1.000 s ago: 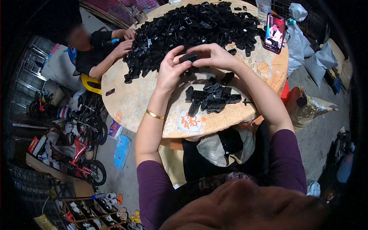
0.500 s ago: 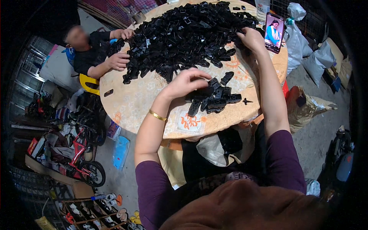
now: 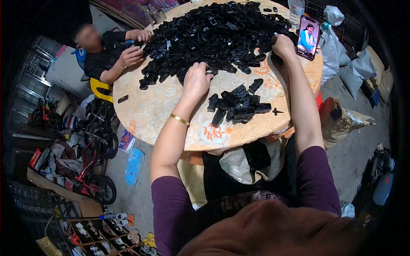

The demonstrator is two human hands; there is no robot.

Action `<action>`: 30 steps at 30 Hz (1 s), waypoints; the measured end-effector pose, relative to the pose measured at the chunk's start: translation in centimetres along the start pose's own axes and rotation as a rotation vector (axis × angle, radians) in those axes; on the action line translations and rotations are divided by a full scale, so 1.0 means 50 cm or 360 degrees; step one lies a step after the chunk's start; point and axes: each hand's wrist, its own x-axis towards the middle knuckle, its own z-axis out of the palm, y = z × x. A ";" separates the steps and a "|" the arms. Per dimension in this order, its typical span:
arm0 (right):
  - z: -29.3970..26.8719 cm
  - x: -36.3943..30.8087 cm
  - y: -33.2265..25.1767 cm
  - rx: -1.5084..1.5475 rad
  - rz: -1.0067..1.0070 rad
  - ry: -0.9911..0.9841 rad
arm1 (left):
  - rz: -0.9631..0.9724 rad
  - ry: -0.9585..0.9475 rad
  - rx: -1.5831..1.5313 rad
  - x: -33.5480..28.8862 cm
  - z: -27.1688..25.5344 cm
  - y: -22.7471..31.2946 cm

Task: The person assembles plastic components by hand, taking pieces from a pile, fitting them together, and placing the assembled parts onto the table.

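Observation:
A large heap of black plastic parts (image 3: 213,34) covers the far half of a round table (image 3: 158,115) with a patterned cloth. My left hand (image 3: 197,80) is at the heap's near edge, its fingers bent over black parts there. At the heap's right edge my right hand (image 3: 282,46) is curled closed; what its fingers hold is hidden. Nearer me lies a small group of black rectangular parts (image 3: 241,106), apart from the heap. A small cross-shaped black piece (image 3: 277,112) rests just right of that group.
A lit phone (image 3: 307,37) stands upright at the table's right edge. Across the left side, another person (image 3: 104,59) has both hands at the heap. A single dark piece (image 3: 123,99) lies near the left edge. White sacks (image 3: 354,70) stand on the right; bicycles (image 3: 96,179) are left.
My left hand has moved from the small group up to the heap's near edge. At the small group's left, another part now shows. My right hand has curled closer at the heap's right edge.

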 end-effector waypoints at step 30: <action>0.003 -0.142 -0.222 0.2381 -0.0270 -0.0998 | -0.0536 -0.0282 -0.2175 0.010 -0.042 0.025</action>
